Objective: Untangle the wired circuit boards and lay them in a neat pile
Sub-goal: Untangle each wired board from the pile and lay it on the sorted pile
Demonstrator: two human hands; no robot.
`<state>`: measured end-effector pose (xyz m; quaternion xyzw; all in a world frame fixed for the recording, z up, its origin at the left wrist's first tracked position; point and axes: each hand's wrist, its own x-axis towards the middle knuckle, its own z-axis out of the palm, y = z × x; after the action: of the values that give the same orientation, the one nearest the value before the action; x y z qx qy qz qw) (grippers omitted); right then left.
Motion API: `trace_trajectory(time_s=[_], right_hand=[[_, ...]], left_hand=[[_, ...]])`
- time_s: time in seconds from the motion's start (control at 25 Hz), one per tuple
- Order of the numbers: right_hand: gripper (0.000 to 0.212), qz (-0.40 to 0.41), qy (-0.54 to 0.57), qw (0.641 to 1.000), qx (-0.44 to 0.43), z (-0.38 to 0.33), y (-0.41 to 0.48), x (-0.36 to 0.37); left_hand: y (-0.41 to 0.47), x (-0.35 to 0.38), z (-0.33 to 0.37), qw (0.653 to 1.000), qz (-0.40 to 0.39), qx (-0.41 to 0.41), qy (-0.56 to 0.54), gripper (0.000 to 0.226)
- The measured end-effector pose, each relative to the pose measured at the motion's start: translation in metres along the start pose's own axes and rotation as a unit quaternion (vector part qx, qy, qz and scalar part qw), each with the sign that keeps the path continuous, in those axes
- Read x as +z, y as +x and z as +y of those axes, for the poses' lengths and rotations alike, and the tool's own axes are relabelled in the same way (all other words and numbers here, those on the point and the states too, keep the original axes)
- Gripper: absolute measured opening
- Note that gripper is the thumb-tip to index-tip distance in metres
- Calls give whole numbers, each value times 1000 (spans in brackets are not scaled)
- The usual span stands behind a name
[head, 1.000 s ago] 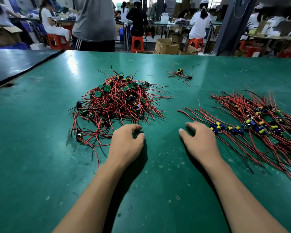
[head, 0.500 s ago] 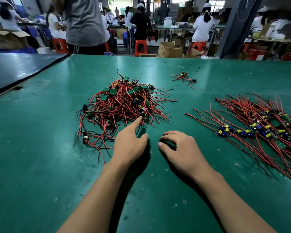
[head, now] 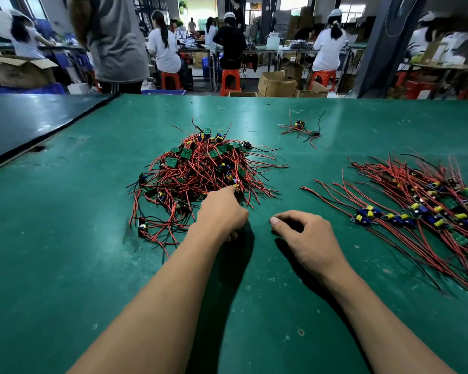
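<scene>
A tangled heap of small green circuit boards with red and black wires (head: 200,171) lies in the middle of the green table (head: 65,238). To the right, a laid-out pile of wired boards (head: 422,209) lies with its wires roughly parallel. My left hand (head: 222,211) reaches into the near right edge of the tangled heap, its forefinger stretched out and touching a board there. Whether it grips anything is hidden by the hand's back. My right hand (head: 305,233) rests on the table between the two piles, fingers loosely curled, holding nothing.
A small separate clump of wired boards (head: 301,128) lies farther back. A dark blue table (head: 25,122) adjoins on the left. Beyond the far edge stand people, red stools (head: 229,81) and cardboard boxes (head: 277,85).
My left hand has moved forward from the bare table into the edge of the tangled heap. My right hand has moved left, away from the laid-out pile, and its fingers have curled.
</scene>
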<state>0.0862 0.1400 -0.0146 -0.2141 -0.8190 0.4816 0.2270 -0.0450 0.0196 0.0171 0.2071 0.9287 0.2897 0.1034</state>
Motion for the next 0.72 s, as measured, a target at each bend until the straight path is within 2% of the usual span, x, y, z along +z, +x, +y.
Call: trace_trajectory(time_s=[0.2, 0.44, 0.56, 0.72], right_hand=[[13, 1, -3, 1000, 1, 0, 1, 1], [12, 8, -18, 1000, -8, 0, -1, 0], [12, 4, -10, 1000, -7, 0, 0, 0], [12, 4, -5, 1000, -7, 1, 1, 1]], left_hand=[[-5, 7, -6, 993, 69, 61, 73, 23], [-5, 19, -13, 976, 185, 101, 54, 48], [6, 18, -13, 980, 160, 74, 91, 58], [18, 16, -9, 984, 119, 56, 118, 42]])
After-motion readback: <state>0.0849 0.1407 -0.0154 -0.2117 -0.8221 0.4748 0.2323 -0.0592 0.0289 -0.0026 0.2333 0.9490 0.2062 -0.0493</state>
